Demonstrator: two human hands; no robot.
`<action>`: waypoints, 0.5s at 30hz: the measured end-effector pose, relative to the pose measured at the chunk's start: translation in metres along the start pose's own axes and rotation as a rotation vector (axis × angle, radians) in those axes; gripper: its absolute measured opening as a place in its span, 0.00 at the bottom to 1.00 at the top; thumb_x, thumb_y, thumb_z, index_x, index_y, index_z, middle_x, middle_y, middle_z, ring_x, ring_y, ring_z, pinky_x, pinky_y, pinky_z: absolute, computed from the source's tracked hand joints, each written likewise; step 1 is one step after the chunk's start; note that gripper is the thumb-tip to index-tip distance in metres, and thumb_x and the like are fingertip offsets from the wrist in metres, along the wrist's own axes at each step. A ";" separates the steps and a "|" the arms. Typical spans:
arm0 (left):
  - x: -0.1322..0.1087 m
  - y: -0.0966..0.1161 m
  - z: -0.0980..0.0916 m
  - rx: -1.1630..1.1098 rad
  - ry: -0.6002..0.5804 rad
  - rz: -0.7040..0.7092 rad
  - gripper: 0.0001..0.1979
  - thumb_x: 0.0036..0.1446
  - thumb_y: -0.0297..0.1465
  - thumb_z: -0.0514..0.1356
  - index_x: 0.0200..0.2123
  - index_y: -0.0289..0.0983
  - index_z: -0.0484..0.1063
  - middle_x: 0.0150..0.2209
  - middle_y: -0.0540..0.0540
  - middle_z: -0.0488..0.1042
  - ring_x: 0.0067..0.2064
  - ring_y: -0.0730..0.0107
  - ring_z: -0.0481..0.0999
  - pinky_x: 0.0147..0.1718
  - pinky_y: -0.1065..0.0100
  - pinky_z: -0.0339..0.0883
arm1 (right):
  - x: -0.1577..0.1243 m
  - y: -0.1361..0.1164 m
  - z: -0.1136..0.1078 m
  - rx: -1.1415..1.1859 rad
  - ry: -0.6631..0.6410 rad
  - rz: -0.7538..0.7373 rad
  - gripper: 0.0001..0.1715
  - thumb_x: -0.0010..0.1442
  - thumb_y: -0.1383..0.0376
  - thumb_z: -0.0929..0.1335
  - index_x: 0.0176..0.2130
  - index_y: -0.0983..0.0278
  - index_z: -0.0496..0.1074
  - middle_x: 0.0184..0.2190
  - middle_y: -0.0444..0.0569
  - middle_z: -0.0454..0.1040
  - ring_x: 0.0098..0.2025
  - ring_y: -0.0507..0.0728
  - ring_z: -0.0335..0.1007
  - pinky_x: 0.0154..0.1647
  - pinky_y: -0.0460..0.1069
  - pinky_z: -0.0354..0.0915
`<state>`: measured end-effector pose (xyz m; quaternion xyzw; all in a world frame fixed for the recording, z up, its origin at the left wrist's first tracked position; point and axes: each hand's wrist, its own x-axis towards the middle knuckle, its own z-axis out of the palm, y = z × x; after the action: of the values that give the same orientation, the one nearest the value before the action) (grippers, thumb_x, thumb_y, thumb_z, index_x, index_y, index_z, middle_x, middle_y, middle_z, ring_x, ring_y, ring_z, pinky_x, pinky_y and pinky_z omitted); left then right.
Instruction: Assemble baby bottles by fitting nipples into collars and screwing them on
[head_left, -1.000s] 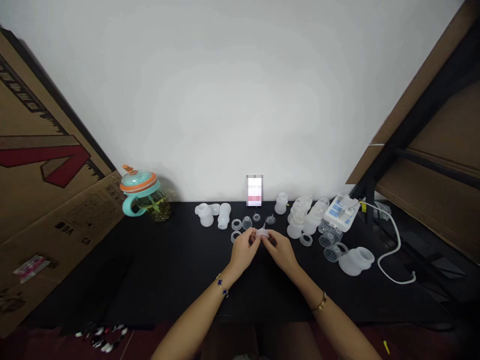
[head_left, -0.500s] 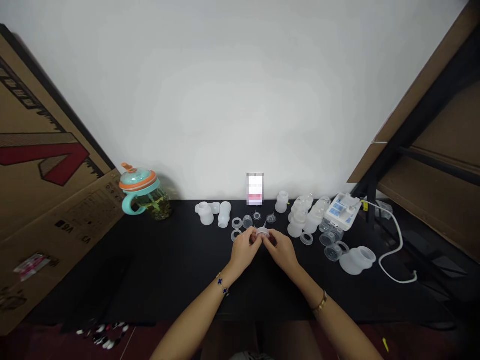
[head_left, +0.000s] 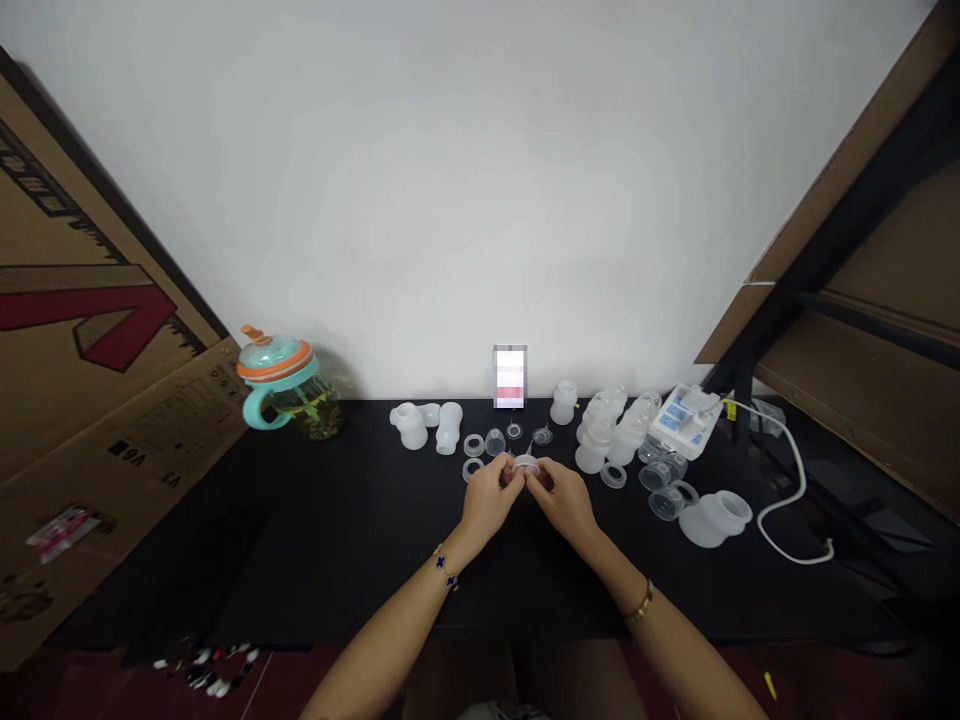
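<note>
My left hand (head_left: 489, 497) and my right hand (head_left: 564, 495) meet over the middle of the black table (head_left: 337, 540). Both pinch a small translucent plastic part (head_left: 526, 466) between their fingertips. Just beyond it lie loose clear rings (head_left: 473, 446) and small clear caps (head_left: 541, 435). A bracelet with blue charms sits on my left wrist, a gold bangle on my right.
A teal and orange handled jug (head_left: 283, 388) stands at back left. White bottles (head_left: 448, 428) and several frosted bottles (head_left: 604, 438) line the back. A white device (head_left: 684, 420) with a white cable (head_left: 787, 510) lies right. Cardboard (head_left: 90, 360) leans left, dark shelving (head_left: 862, 330) right.
Both hands stay on the small part with only slight finger shifts. The view has tilted a little, nothing else moved.
</note>
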<state>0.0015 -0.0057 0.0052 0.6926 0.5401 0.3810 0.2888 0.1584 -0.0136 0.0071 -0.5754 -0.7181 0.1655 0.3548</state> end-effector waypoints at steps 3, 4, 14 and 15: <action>0.000 0.001 0.000 -0.004 0.005 -0.003 0.12 0.61 0.39 0.55 0.29 0.39 0.66 0.24 0.55 0.66 0.26 0.73 0.64 0.27 0.71 0.54 | 0.000 0.000 0.000 -0.009 -0.003 0.004 0.18 0.65 0.54 0.63 0.28 0.61 0.68 0.22 0.42 0.69 0.24 0.52 0.63 0.26 0.47 0.52; 0.000 0.001 0.000 -0.005 0.006 -0.006 0.12 0.61 0.39 0.55 0.28 0.39 0.66 0.24 0.55 0.66 0.26 0.73 0.64 0.27 0.71 0.54 | 0.000 0.000 0.000 -0.013 -0.007 0.007 0.18 0.65 0.54 0.63 0.28 0.61 0.68 0.22 0.42 0.68 0.24 0.52 0.63 0.26 0.47 0.51; -0.001 0.007 -0.002 0.100 0.013 -0.043 0.10 0.60 0.38 0.56 0.29 0.40 0.67 0.24 0.54 0.68 0.26 0.72 0.65 0.27 0.70 0.51 | 0.000 -0.002 -0.001 -0.023 -0.035 0.020 0.16 0.65 0.56 0.63 0.29 0.60 0.69 0.22 0.42 0.70 0.25 0.53 0.65 0.26 0.47 0.53; -0.001 0.007 -0.003 0.124 0.020 -0.051 0.10 0.60 0.37 0.56 0.29 0.40 0.68 0.24 0.53 0.69 0.26 0.71 0.67 0.27 0.70 0.51 | 0.000 -0.002 -0.001 -0.016 -0.040 0.019 0.15 0.65 0.56 0.63 0.31 0.60 0.71 0.24 0.42 0.71 0.26 0.53 0.66 0.26 0.47 0.54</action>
<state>0.0028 -0.0086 0.0122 0.6914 0.5830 0.3461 0.2495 0.1575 -0.0138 0.0088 -0.5817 -0.7208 0.1745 0.3340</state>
